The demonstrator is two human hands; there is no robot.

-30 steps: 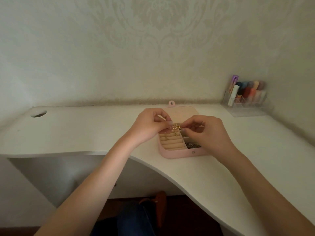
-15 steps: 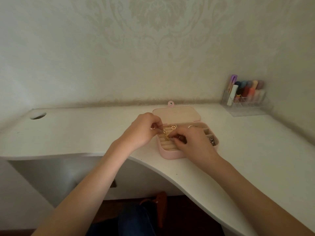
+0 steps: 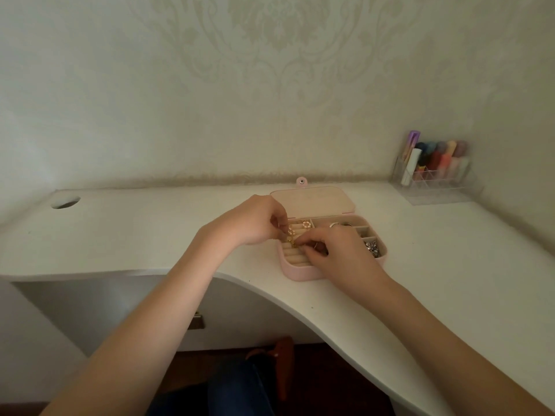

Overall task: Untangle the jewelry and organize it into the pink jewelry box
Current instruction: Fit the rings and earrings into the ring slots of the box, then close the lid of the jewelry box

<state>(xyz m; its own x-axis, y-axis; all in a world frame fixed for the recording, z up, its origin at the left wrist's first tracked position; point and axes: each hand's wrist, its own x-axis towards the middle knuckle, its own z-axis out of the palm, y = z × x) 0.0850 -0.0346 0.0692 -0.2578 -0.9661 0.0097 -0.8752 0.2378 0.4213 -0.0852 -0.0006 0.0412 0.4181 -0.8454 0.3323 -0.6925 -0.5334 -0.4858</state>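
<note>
The pink jewelry box [image 3: 300,273] lies open on the white desk, its lid [image 3: 312,199] folded back flat. Both hands hover over its left side with the padded ring rolls. My left hand [image 3: 255,220] pinches the upper end of a small gold piece of jewelry [image 3: 290,240], and my right hand [image 3: 336,253] pinches its lower end just above the rolls. A gold ring-shaped earring [image 3: 305,224] lies at the back of the rolls. Silver rings [image 3: 339,225] and a dark silver flower piece [image 3: 372,247] sit in the right compartments.
A clear organizer with coloured tubes and pens [image 3: 435,166] stands at the back right by the wall. A round cable hole [image 3: 65,202] is at the desk's back left. The desk's front edge [image 3: 270,291] curves inward below the box.
Both hands dropped from above the box's middle down to the ring rolls on the left, still holding the gold piece. The right compartments came into view as the right hand moved left.
</note>
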